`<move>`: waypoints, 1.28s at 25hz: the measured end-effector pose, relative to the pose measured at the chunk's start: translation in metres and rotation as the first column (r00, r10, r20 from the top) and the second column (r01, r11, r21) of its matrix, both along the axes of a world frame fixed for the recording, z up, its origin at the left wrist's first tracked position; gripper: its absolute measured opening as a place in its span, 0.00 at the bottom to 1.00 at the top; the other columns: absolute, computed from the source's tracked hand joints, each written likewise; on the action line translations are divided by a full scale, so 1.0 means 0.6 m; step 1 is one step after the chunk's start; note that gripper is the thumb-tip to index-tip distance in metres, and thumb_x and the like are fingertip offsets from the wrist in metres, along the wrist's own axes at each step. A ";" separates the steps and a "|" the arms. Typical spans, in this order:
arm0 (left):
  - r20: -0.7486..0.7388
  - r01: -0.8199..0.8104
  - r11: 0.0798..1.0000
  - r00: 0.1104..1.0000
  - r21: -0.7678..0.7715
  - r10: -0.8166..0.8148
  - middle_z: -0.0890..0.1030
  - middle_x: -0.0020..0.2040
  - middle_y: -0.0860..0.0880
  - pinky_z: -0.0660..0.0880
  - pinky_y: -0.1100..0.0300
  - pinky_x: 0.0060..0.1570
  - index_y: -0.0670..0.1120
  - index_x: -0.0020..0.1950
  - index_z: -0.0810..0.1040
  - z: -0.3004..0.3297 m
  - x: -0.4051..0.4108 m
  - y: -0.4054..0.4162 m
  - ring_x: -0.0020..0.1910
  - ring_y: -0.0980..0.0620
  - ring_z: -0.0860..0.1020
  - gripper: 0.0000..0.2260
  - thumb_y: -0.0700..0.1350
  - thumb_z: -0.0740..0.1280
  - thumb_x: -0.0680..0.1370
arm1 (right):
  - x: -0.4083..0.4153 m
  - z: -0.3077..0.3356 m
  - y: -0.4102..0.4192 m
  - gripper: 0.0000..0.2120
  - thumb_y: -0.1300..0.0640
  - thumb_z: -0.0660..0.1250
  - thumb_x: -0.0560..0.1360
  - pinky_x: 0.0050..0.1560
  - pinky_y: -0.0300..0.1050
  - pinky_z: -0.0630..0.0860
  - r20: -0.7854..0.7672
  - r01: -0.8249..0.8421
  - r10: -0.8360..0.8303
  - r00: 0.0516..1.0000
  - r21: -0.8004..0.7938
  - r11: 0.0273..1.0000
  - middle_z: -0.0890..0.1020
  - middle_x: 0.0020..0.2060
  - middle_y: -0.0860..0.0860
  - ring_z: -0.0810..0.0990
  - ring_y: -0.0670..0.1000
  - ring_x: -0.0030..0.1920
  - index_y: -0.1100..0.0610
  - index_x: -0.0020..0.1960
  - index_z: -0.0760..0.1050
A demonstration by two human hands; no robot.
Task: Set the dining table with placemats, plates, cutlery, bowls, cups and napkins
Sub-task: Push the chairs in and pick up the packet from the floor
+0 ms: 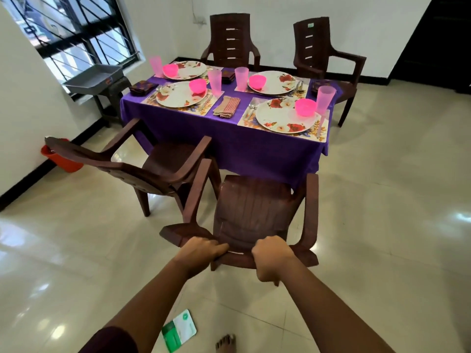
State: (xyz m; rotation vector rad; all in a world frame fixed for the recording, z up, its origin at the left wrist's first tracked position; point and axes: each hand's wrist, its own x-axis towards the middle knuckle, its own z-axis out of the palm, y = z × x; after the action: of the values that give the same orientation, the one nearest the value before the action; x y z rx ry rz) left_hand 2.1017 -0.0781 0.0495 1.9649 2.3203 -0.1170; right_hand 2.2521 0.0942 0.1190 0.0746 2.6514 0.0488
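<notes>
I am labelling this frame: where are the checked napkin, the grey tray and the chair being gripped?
checked napkin (226,107), head view, middle of the folded cloth.
grey tray (84,82), head view, its front wall.
chair (251,207), head view, middle of its seat.

Pretty clearly a dining room in somebody's home. There's a tabletop (229,138) under a purple cloth laid for four with floral plates (285,118), pink bowls (305,107) and cups (325,99), and brown plastic armchairs (230,39) pulled up around it. Shiny cream floor tiles (382,200), plain white walls (280,21), a barred window (76,29) on the left, and an orange bucket (62,160) tucked by the wall.
</notes>
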 end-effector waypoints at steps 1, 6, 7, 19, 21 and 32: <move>-0.008 0.002 1.000 1.000 -0.010 -0.002 0.82 0.49 0.49 0.79 0.54 0.40 0.53 0.62 0.71 -0.001 -0.008 0.004 0.47 0.48 0.82 0.14 0.45 0.54 0.78 | -0.002 -0.006 0.009 0.11 0.56 0.63 0.70 0.42 0.47 0.73 -0.040 -0.002 0.002 0.999 -0.006 1.000 0.81 0.48 0.55 0.80 0.58 0.45 0.57 0.50 0.79; -0.052 -0.058 0.998 0.997 -0.016 0.057 0.83 0.51 0.51 0.78 0.54 0.40 0.53 0.61 0.71 -0.001 -0.062 0.029 0.48 0.49 0.82 0.14 0.41 0.62 0.77 | -0.010 -0.043 0.043 0.15 0.53 0.58 0.77 0.42 0.49 0.71 -0.213 0.042 -0.046 0.976 -0.025 0.999 0.78 0.54 0.57 0.80 0.61 0.48 0.57 0.60 0.73; -0.062 -0.061 0.998 0.996 -0.024 0.059 0.83 0.51 0.52 0.78 0.54 0.42 0.54 0.61 0.71 -0.002 -0.078 0.034 0.49 0.49 0.82 0.13 0.42 0.62 0.78 | -0.016 -0.046 0.049 0.15 0.52 0.58 0.78 0.44 0.50 0.72 -0.230 0.072 -0.078 0.970 -0.036 0.997 0.78 0.55 0.56 0.80 0.61 0.49 0.57 0.61 0.73; -0.139 -0.028 0.994 0.989 0.104 0.043 0.83 0.39 0.54 0.79 0.55 0.37 0.53 0.49 0.78 -0.010 -0.204 0.080 0.37 0.51 0.82 0.08 0.45 0.72 0.72 | -0.102 -0.065 0.097 0.17 0.47 0.58 0.77 0.51 0.49 0.78 -0.257 0.229 -0.245 0.935 -0.093 0.969 0.78 0.54 0.52 0.80 0.56 0.50 0.52 0.61 0.74; -0.133 -0.024 0.993 0.990 0.118 0.040 0.82 0.36 0.54 0.78 0.56 0.36 0.52 0.46 0.79 -0.004 -0.209 0.092 0.34 0.50 0.82 0.10 0.45 0.76 0.68 | -0.111 -0.068 0.100 0.16 0.48 0.59 0.77 0.51 0.48 0.78 -0.262 0.263 -0.274 0.925 -0.080 0.962 0.78 0.54 0.52 0.80 0.56 0.50 0.52 0.61 0.75; -0.134 -0.009 0.988 0.991 0.152 0.030 0.80 0.35 0.53 0.77 0.57 0.35 0.54 0.49 0.77 -0.016 -0.243 0.095 0.32 0.51 0.80 0.08 0.48 0.73 0.72 | -0.144 -0.068 0.095 0.16 0.49 0.58 0.78 0.52 0.47 0.77 -0.213 0.294 -0.295 0.931 -0.040 0.955 0.78 0.55 0.52 0.79 0.55 0.52 0.51 0.63 0.74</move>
State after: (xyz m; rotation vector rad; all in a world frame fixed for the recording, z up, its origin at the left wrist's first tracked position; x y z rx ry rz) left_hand 1.9556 -0.0212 0.0396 2.0633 2.5018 -0.0773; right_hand 2.1655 0.1511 0.0783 0.5017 2.8260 -0.0728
